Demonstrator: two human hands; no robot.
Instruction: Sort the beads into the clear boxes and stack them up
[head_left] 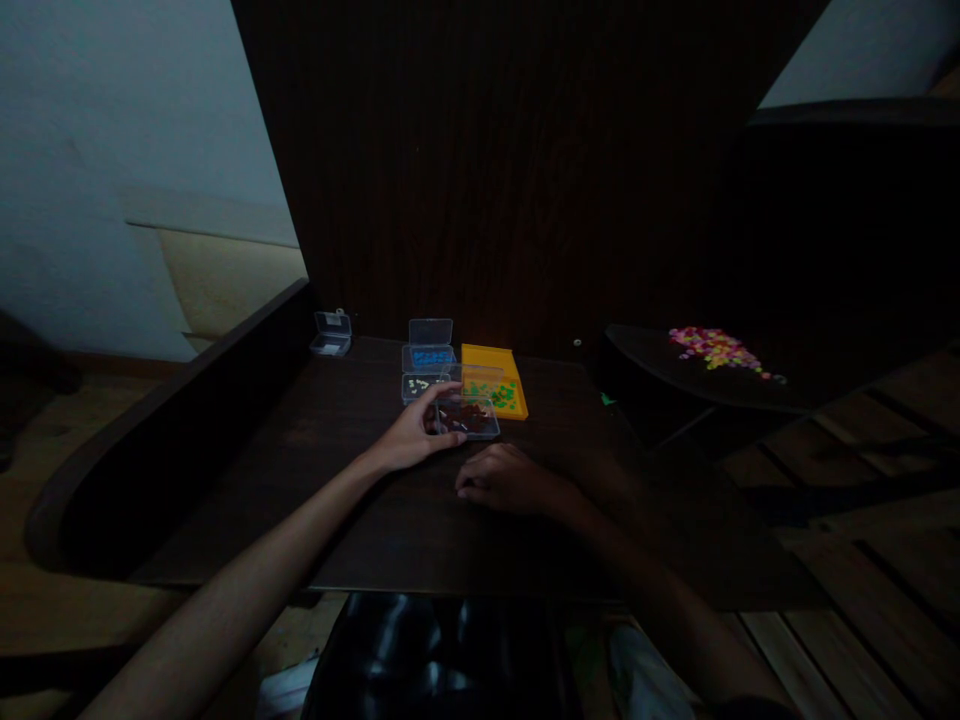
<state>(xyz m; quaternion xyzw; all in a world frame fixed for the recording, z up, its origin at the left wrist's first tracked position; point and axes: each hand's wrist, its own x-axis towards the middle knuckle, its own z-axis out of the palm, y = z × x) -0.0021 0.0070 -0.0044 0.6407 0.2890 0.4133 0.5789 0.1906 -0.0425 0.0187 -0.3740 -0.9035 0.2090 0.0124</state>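
My left hand [412, 432] grips the left end of a clear plastic box [487, 428], thumb at the near side and fingers at the far side. Small dark reddish-brown pieces [469, 416] lie in that box. Just below and right of it, my right hand [506, 478] rests low over the table with its fingers curled in; what they hold, if anything, is hidden. Behind the box stands an open yellow case [517, 378] with small green pieces in it. Beside it, clear boxes hold blue pieces [433, 357] and pale pieces [417, 385].
Another open clear box [331, 345] stands at the back left of the dark wooden table [277, 480]. A raised wooden side [172, 420] bounds the left. On a dark surface at right lies a heap of pink and yellow pieces [716, 350]. A tall dark panel [510, 180] rises behind.
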